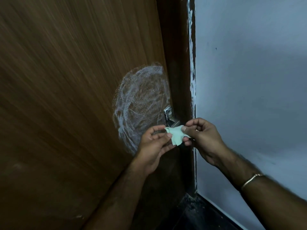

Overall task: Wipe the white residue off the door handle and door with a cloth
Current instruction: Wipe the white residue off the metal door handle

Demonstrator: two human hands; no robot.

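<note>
Pinching a small pale green cloth [176, 135] between them, both hands hover just in front of the door handle [169, 116]. The left hand [154, 146] grips the cloth's left corner between thumb and forefinger, its other fingers loosely curled beneath. The right hand [202, 138] pinches the opposite side of the cloth with thumb and fingertips, the cloth stretched and slightly crumpled between the two grasps. A thin metal bracelet [252, 179] circles the right wrist.

The cloth hangs in the air just below and in front of the silver handle, covering the lever's outer end from view; whether it touches the metal cannot be told. The handle sits at the right edge of the brown wooden door [66, 97], next to the dark door frame [179, 63].

A large swirl of white residue [141, 103] is spread over the door's surface just left of the handle, in rough circular streaks with speckled edges, reaching down behind the left hand. White smears also run along the frame's edge where it meets the pale blue-grey wall [249, 80]. A dark floor [199, 213] shows at the bottom.
</note>
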